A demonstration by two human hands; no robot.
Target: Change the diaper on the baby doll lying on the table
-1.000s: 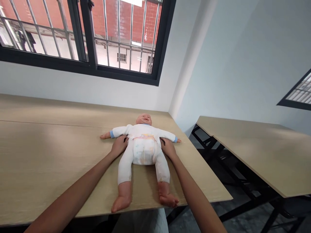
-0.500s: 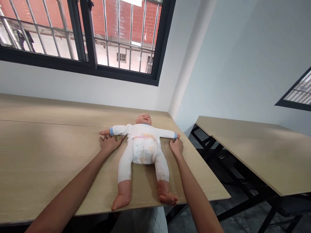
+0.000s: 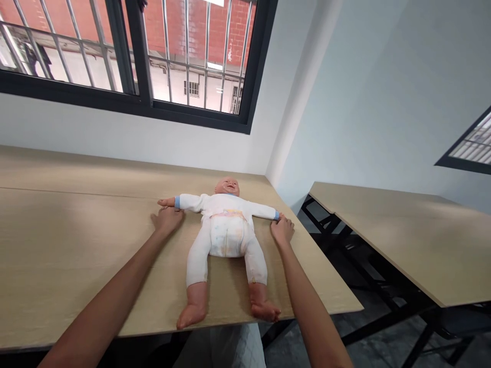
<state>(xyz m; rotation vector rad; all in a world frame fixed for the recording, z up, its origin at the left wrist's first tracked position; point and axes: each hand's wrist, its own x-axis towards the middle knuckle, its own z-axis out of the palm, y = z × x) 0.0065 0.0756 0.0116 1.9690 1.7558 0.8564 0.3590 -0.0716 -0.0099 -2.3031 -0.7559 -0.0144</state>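
Note:
A baby doll (image 3: 226, 232) lies face up on the wooden table with both arms stretched sideways. It wears a white top with blue cuffs, white leggings and a printed diaper (image 3: 226, 237); its feet are bare. My left hand (image 3: 168, 220) rests palm down just below the doll's forearm and hand at the left, fingertips against it and fingers slightly apart. At the other side, my right hand (image 3: 283, 231) has its bent fingers over the doll's hand, next to the blue cuff. The doll's hand there is mostly covered.
The wooden table (image 3: 76, 240) reaches to the wall under a barred window (image 3: 197, 112). Its right edge slants past my right arm. A second table (image 3: 402, 230) stands to the right across a gap, with a dark chair (image 3: 460, 322) beneath it.
My left hand has moved left along the doll's arm to near its wrist, and that arm has shifted slightly up. My right hand has moved slightly outward, covering more of the doll's hand.

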